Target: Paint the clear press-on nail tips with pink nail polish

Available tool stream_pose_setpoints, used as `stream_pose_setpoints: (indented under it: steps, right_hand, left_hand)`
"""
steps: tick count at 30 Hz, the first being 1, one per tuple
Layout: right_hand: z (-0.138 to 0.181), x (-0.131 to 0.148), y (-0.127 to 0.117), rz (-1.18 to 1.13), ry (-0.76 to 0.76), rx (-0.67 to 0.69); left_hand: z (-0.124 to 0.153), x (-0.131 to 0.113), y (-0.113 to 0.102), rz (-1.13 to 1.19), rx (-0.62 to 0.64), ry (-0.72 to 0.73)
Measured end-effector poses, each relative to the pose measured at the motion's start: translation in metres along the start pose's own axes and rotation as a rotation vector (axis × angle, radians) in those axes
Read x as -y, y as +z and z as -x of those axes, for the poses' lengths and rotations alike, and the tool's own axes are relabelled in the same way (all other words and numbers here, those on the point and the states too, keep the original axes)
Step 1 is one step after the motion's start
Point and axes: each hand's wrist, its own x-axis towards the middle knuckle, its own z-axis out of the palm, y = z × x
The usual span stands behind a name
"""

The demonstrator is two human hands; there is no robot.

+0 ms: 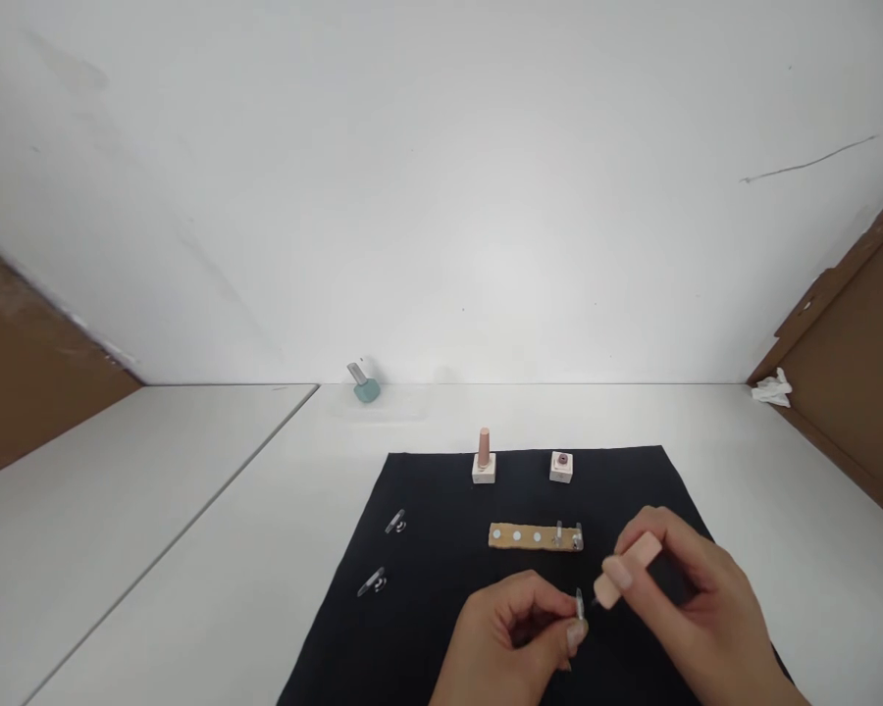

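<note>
My left hand [511,628] pinches a small clear nail tip [580,602] upright between thumb and fingers. In my right hand [706,603] is a peach nail polish cap [629,569], tilted so that its dark brush end points at the nail tip; whether they touch I cannot tell. Just beyond both hands lies a cardboard strip [504,536] with white dots, and clear nail tips [559,534] stand at its right end. An uncapped polish bottle [560,471] sits behind the strip, its dark neck showing.
A capped polish bottle [484,466] stands left of the uncapped one on the black cloth [427,628]. Two clear pieces [372,581] lie on the cloth's left. Farther back, a teal bottle [366,389] leans in a clear tray [404,404]. Crumpled white tissue [772,389] lies at the right wall.
</note>
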Motion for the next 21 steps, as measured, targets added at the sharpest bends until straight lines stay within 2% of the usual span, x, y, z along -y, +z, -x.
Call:
stream_pose_setpoints:
  steps: [2,3,7,9,14,15,19,21]
  right_hand:
    - [0.0012,-0.0007,0.0005,-0.008,-0.026,0.121]
    - [0.0017,-0.0014,0.0014,-0.012,-0.016,0.141]
    - [0.0012,-0.0034,0.0043,-0.001,0.083,-0.037]
    - [0.0006,-0.0030,0.0037,0.002,0.103,-0.080]
    - [0.0020,-0.0033,0.0034,-0.084,0.085,0.130]
    - [0.0024,-0.0040,0.0040,-0.082,0.094,0.135]
    - [0.0018,-0.0055,0.0052,-0.016,0.130,-0.035]
    - [0.0009,-0.0045,0.0049,-0.014,0.105,-0.049]
  left_hand:
    - [-0.0003,-0.0001,-0.0006,-0.088,0.013,0.047]
    - [-0.0004,-0.0002,-0.0008,-0.124,0.017,0.065]
    - [-0.0009,0.0012,-0.0023,-0.183,0.026,0.086]
    - [-0.0008,0.0028,-0.0031,-0.194,0.036,0.085]
    - [-0.0007,0.0033,-0.0039,-0.242,0.036,0.116]
    - [-0.0008,0.0028,-0.0038,-0.260,0.032,0.130]
    - [-0.0006,0.0012,-0.0039,-0.301,0.038,0.151]
    - [-0.0003,0.0012,-0.0043,-0.302,0.043,0.149]
